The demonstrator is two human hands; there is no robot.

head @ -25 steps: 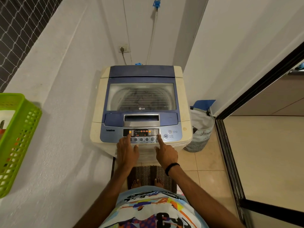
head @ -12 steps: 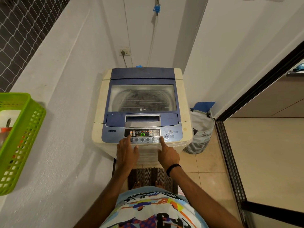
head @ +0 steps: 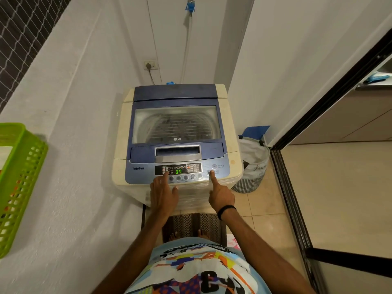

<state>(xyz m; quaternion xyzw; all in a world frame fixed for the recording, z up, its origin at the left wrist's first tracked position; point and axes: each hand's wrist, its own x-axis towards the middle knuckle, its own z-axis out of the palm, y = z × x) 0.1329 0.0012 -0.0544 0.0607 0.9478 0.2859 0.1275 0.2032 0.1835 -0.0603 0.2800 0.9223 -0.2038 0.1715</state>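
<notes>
Laundry nook: right hand (head: 221, 196), index out, rest curled, tip on start button (head: 209, 172) of washing machine (head: 177, 124), straight up-frame; left hand (head: 163, 192) flat, empty, farther left on panel (head: 137, 176).

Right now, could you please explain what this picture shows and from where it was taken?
The camera sits on a person's head, looking down at their bare hands. They stand on a mat before a washer with its lid shut. The left hand rests its fingers on the panel; the right hand sets its forefinger on the start button. The display reads 37. Neither hand holds anything. A green basket is at the left, a laundry bag on the floor at the right.
</notes>
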